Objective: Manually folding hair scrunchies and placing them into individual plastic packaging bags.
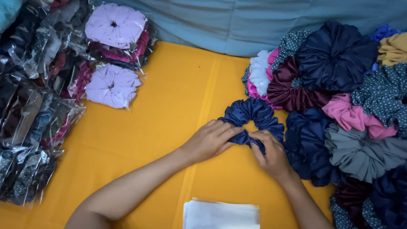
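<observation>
A dark navy blue scrunchie (250, 112) lies on the yellow cloth (163, 121) in the middle. My left hand (209, 139) pinches its near edge from the left, and my right hand (271, 152) pinches the same edge from the right. Both hands' fingertips meet at the scrunchie's lower rim. The far half of the scrunchie lies flat and spread in a ring.
A heap of loose scrunchies (360, 118) in navy, maroon, pink, grey and dotted fabric fills the right side. Scrunchies packed in clear bags (29, 89) are stacked on the left, with two lilac ones (112, 86) on top. A pile of clear plastic bags (222, 224) lies at the near edge.
</observation>
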